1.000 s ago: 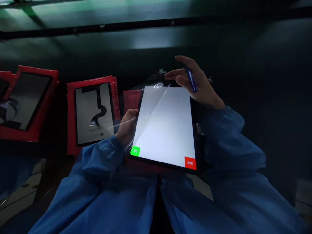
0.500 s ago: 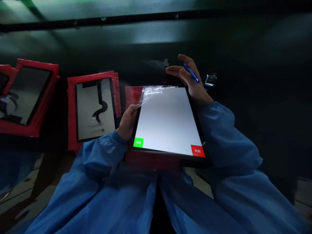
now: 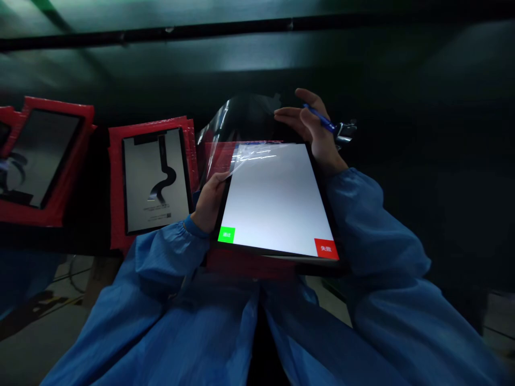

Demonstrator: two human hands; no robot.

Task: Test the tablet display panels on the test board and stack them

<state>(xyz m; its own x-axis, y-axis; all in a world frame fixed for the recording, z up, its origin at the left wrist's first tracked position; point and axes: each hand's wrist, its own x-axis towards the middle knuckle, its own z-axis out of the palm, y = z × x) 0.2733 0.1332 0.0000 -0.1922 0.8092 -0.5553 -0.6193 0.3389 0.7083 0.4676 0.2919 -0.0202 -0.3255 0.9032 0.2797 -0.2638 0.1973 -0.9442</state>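
The clear film (image 3: 237, 120) has lifted higher off the lit panel (image 3: 277, 198); the right hand (image 3: 314, 128), half open with a blue pen (image 3: 322, 119), pinches its far edge, while the left hand (image 3: 209, 201) grips the panel's left side

The lit screen (image 3: 277, 198) glows plain white, with a black border, a small green square at its lower left corner and a red one at its lower right. Left of the screen lie red trays (image 3: 116, 187), each carrying a grey panel (image 3: 156, 179) marked with a black winding strip. The sleeves (image 3: 161, 262) are blue, the pen (image 3: 322, 119) darker blue, the worktop (image 3: 422, 134) near-black.
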